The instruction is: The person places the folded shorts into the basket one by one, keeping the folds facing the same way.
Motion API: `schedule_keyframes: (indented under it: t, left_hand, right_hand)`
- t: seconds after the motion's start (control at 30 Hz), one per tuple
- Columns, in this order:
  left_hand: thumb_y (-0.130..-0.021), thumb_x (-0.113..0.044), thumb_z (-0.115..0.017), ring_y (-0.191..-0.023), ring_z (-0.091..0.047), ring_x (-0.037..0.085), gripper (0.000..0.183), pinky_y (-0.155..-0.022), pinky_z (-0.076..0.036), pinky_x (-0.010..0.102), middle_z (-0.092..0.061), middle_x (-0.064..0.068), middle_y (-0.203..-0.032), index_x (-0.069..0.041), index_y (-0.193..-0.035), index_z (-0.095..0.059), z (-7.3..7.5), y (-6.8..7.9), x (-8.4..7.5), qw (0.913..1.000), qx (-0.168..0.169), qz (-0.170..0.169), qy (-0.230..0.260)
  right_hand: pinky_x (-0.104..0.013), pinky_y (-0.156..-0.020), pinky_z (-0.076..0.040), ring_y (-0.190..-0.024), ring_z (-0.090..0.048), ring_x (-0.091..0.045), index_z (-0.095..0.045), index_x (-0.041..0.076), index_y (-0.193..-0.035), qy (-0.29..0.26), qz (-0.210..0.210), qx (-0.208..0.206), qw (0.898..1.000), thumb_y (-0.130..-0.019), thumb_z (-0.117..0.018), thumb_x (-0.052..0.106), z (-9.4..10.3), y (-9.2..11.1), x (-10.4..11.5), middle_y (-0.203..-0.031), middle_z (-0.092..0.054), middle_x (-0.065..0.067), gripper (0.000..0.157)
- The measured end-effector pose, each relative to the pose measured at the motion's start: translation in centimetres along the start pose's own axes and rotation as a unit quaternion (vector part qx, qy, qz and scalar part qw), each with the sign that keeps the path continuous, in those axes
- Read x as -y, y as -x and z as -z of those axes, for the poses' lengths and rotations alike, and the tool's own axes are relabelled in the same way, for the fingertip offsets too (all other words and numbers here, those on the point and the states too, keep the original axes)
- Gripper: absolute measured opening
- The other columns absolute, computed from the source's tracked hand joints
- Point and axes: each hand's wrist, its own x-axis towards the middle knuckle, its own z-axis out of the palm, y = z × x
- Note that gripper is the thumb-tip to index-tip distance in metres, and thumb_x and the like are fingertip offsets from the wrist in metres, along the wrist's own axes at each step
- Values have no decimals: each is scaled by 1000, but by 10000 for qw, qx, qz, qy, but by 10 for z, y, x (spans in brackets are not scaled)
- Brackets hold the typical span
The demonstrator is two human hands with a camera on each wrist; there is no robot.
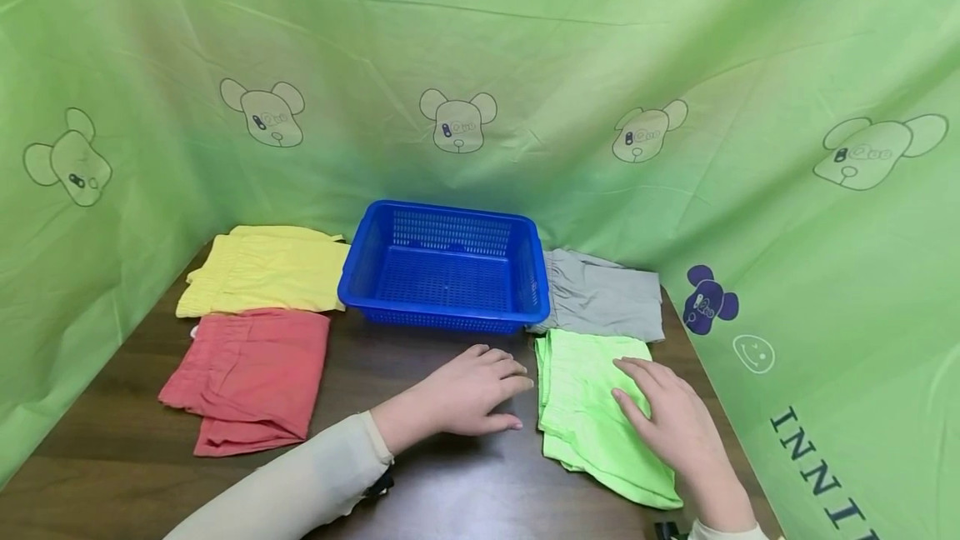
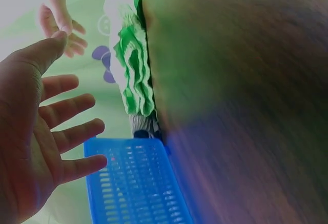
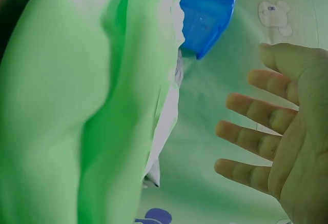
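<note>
Folded bright green shorts [image 1: 588, 407] lie at the right of the table, their layered edge showing in the left wrist view. Over their right part hovers my right hand [image 1: 671, 419], fingers spread and holding nothing. My left hand [image 1: 472, 394] is just left of the green shorts, palm toward them, its fingers apart and nothing in them. In the right wrist view the green cloth fills the left side, with a gap between it and the fingers [image 3: 251, 142]. Behind the hands stands a blue plastic basket [image 1: 442, 315] with nothing inside.
Folded grey shorts [image 1: 607, 298] lie right of the basket, behind the green ones. At the left are yellow shorts [image 1: 262, 269] and, in front of them, red shorts [image 1: 255, 373]. A green curtain [image 1: 525, 40] with bear heads surrounds the dark wooden table [image 1: 97, 473].
</note>
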Motion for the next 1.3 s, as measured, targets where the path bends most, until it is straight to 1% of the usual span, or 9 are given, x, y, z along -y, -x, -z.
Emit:
schedule_keyframes:
  t: [0.17,0.53,0.7,0.9,1.07,1.2,1.3]
  left_hand:
    - [-99,-59,-56,-127,-56,18,52,-102,-47,40,-63,-6,-133,-25,-138,-61,-4,-10,-4,10000,-54,-8,-72]
    - [-99,-56,-58,-127,-55,16,48,-97,-49,38,-63,-7,-134,-27,-136,-60,-11,-32,-15,9999,-14,28,-97]
    - [-99,-57,-57,-133,-52,19,50,-99,-49,39,-58,-2,-142,-26,-139,-60,-12,-44,-20,9998,46,40,-185]
    - [-98,-58,-59,-139,-47,20,49,-102,-48,41,-53,0,-149,-28,-137,-61,-20,-59,-27,9997,42,70,-241]
    - [-97,-57,-61,-142,-43,21,47,-104,-47,44,-50,0,-151,-30,-135,-61,-25,-73,-34,9992,148,-37,-358]
    - [-97,-57,-60,-139,-43,19,46,-104,-46,44,-51,-3,-149,-31,-135,-60,-29,-82,-40,9982,313,-210,-468]
    - [-97,-58,-58,-139,-43,17,48,-107,-45,44,-51,-5,-148,-32,-137,-59,-31,-86,-44,9975,417,-292,-494]
  right_hand:
    - [-57,-96,-47,-118,-62,-37,-65,10,-132,-22,-101,-9,9999,-92,-75,22,2,3,-5,-129,-68,-12,43]
    - [-57,-94,-48,-115,-63,-38,-68,8,-127,-91,-265,-55,9996,-91,-75,19,5,10,-16,-126,-69,-15,38]
    - [-57,-95,-49,-115,-63,-38,-68,10,-127,-146,-357,78,9992,-93,-74,21,4,12,-22,-126,-68,-14,36]
    - [-58,-94,-50,-114,-64,-37,-69,11,-126,-143,-374,244,9989,-94,-73,22,1,12,-30,-125,-69,-13,33]
    - [-59,-93,-50,-113,-65,-39,-69,10,-125,-109,-497,449,9977,-96,-71,24,0,11,-35,-124,-69,-15,32]
    - [-61,-93,-50,-114,-64,-40,-69,10,-125,-139,-631,617,9960,-97,-71,26,1,11,-36,-125,-69,-16,33]
    - [-60,-93,-50,-114,-64,-40,-69,9,-125,-161,-603,648,9959,-96,-72,25,0,12,-36,-125,-69,-16,33]
